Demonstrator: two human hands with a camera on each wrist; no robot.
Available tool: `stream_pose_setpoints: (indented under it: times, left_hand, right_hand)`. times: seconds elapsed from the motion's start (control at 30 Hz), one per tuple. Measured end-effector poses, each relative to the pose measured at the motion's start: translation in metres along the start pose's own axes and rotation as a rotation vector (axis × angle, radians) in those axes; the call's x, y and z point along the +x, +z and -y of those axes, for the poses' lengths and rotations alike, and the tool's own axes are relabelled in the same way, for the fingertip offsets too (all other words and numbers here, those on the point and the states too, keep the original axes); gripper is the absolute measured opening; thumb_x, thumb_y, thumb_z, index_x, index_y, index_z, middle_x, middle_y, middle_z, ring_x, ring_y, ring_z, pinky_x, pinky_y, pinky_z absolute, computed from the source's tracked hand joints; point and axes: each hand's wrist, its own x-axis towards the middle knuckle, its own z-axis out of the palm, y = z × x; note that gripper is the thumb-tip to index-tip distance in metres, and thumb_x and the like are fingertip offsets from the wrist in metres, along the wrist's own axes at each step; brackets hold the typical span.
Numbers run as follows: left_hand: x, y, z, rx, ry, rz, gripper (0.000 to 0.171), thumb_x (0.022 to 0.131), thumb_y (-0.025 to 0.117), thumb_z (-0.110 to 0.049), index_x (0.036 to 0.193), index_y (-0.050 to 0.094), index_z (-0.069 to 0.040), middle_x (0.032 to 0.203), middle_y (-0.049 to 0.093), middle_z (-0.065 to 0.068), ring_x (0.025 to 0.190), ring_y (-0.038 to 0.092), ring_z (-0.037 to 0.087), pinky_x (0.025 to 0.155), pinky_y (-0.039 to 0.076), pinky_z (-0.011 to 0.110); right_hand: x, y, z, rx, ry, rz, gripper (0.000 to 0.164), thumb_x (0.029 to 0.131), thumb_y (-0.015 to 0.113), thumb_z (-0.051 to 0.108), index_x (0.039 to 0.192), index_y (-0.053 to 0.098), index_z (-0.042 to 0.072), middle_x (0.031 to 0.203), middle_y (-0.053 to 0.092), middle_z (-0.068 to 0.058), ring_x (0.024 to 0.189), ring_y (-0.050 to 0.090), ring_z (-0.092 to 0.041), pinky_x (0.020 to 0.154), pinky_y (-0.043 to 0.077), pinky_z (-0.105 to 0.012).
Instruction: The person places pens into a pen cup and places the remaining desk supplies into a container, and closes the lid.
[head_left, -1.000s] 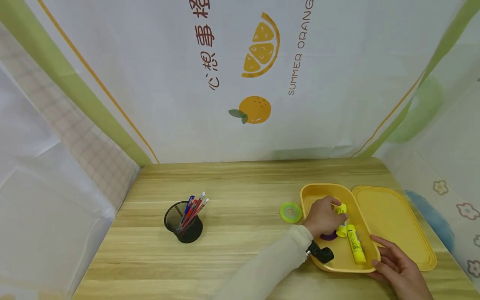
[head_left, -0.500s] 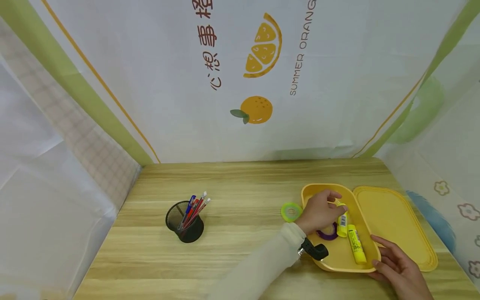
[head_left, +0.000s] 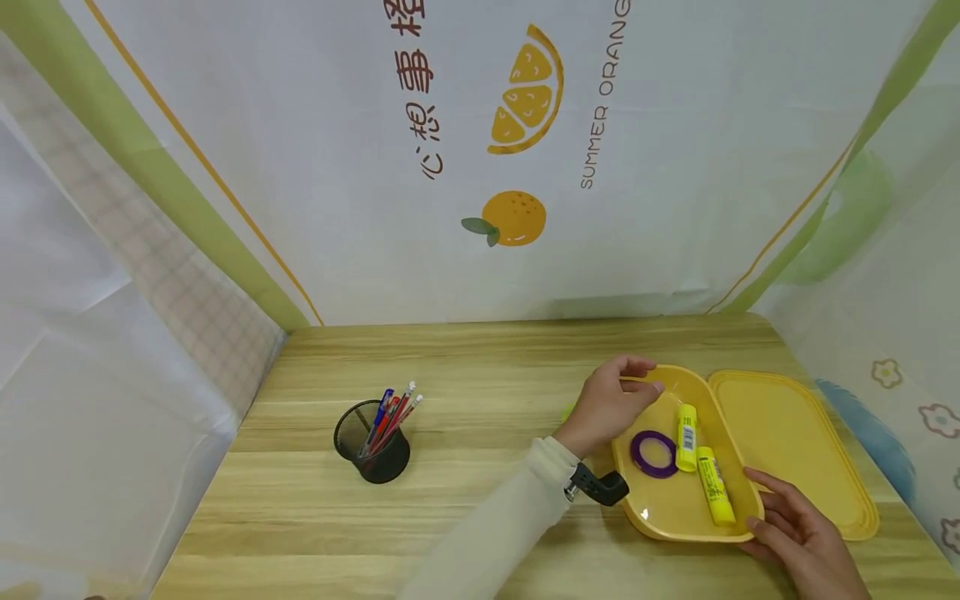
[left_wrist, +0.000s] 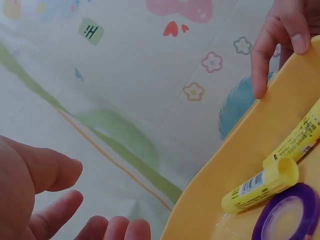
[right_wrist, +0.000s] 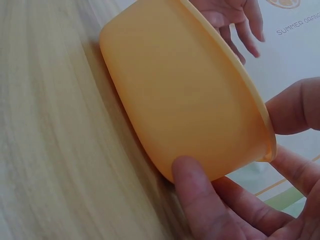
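Note:
A yellow plastic box stands on the table at the right. Two yellow glue sticks, one farther back and one nearer, lie inside beside a purple-rimmed tape roll. My left hand hovers over the box's far left rim, holding nothing; the left wrist view shows its fingers spread apart from the thumb. At the near right corner my right hand holds the box, thumb at the rim and fingers against the outer wall.
A yellow lid lies flat right of the box. Mostly hidden behind my left hand is a green disc. A black mesh pen cup with several pens and pencils stands on the left. Printed cloth walls the table.
My left hand has let go of the farther glue stick, leaving it in the box, and has moved left and back to the rim. The right hand keeps its hold on the corner.

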Motion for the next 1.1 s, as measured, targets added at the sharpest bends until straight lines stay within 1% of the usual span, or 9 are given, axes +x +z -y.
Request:
stream_pose_setpoints:
  times: [0.17, 0.27, 0.37, 0.43, 0.5, 0.6, 0.73, 0.9, 1.1]
  left_hand:
    - [-0.004, -0.017, 0.005, -0.025, 0.016, -0.020, 0.026, 0.101, 0.073, -0.030, 0.127, 0.069, -0.026, 0.125, 0.064, -0.011, 0.107, 0.066, 0.002, 0.084, 0.058, 0.020]
    - [-0.007, -0.029, 0.010, -0.047, 0.021, -0.023, 0.028, 0.101, 0.074, -0.028, 0.129, 0.069, -0.024, 0.131, 0.065, -0.005, 0.107, 0.065, 0.002, 0.085, 0.059, 0.022]
    - [-0.009, -0.040, 0.015, -0.043, 0.031, -0.032, 0.030, 0.100, 0.074, -0.027, 0.129, 0.069, -0.023, 0.138, 0.065, 0.002, 0.111, 0.066, 0.007, 0.085, 0.060, 0.025]
    - [-0.010, -0.046, 0.019, -0.028, 0.032, -0.046, 0.031, 0.099, 0.076, -0.027, 0.129, 0.068, -0.023, 0.141, 0.065, 0.004, 0.116, 0.066, 0.014, 0.087, 0.059, 0.027]
    - [-0.011, -0.050, 0.024, -0.002, 0.028, -0.062, 0.032, 0.098, 0.077, -0.027, 0.129, 0.069, -0.024, 0.140, 0.066, 0.001, 0.121, 0.065, 0.019, 0.088, 0.059, 0.027]
    - [-0.013, -0.055, 0.031, 0.035, 0.009, -0.078, 0.034, 0.096, 0.078, -0.026, 0.129, 0.069, -0.025, 0.138, 0.066, -0.003, 0.123, 0.063, 0.023, 0.090, 0.058, 0.028]
    - [-0.013, -0.059, 0.041, 0.065, -0.014, -0.077, 0.037, 0.095, 0.080, -0.026, 0.130, 0.069, -0.025, 0.139, 0.064, 0.000, 0.122, 0.063, 0.022, 0.090, 0.059, 0.031]
    - [-0.012, -0.062, 0.053, 0.076, -0.031, -0.065, 0.042, 0.094, 0.082, -0.025, 0.133, 0.068, -0.020, 0.144, 0.062, 0.009, 0.124, 0.063, 0.027, 0.091, 0.060, 0.034]
    - [-0.011, -0.064, 0.066, 0.148, -0.037, -0.051, 0.052, 0.091, 0.084, -0.021, 0.139, 0.065, -0.012, 0.143, 0.063, 0.009, 0.122, 0.063, 0.026, 0.092, 0.059, 0.034]
  right_hand:
    - [0.001, 0.001, -0.001, -0.007, 0.005, 0.001, 0.059, 0.103, 0.065, 0.001, 0.158, 0.046, 0.014, 0.107, 0.071, 0.010, 0.092, 0.073, -0.008, 0.070, 0.066, -0.038]
    - [0.001, 0.001, 0.000, -0.003, 0.007, 0.001, 0.060, 0.103, 0.065, 0.000, 0.158, 0.046, 0.014, 0.106, 0.070, 0.010, 0.091, 0.072, -0.008, 0.070, 0.066, -0.038]
    - [0.000, 0.001, 0.000, 0.014, -0.012, 0.005, 0.060, 0.102, 0.064, -0.003, 0.157, 0.047, 0.014, 0.106, 0.070, 0.009, 0.090, 0.072, -0.009, 0.069, 0.066, -0.038]
    - [0.000, 0.000, 0.000, 0.025, -0.024, 0.007, 0.060, 0.102, 0.064, -0.004, 0.157, 0.048, 0.015, 0.106, 0.070, 0.009, 0.090, 0.072, -0.009, 0.069, 0.066, -0.038]
    - [-0.001, 0.000, 0.000, 0.040, -0.031, 0.008, 0.060, 0.102, 0.063, -0.005, 0.157, 0.048, 0.015, 0.106, 0.070, 0.008, 0.090, 0.072, -0.009, 0.069, 0.066, -0.038]
    - [-0.001, 0.000, 0.000, 0.045, -0.030, 0.011, 0.060, 0.102, 0.064, -0.005, 0.156, 0.049, 0.017, 0.105, 0.070, 0.008, 0.089, 0.072, -0.009, 0.069, 0.066, -0.038]
    - [0.000, 0.000, 0.000, 0.046, -0.028, 0.013, 0.060, 0.102, 0.064, -0.004, 0.157, 0.048, 0.015, 0.105, 0.070, 0.007, 0.089, 0.072, -0.010, 0.069, 0.066, -0.039]
    - [0.001, 0.000, 0.000, 0.031, -0.027, 0.010, 0.060, 0.102, 0.064, -0.003, 0.157, 0.047, 0.014, 0.105, 0.070, 0.006, 0.088, 0.072, -0.011, 0.069, 0.066, -0.039]
    - [0.001, 0.000, -0.001, 0.012, -0.016, 0.004, 0.060, 0.103, 0.064, -0.002, 0.158, 0.046, 0.013, 0.105, 0.069, 0.006, 0.088, 0.072, -0.011, 0.069, 0.066, -0.039]
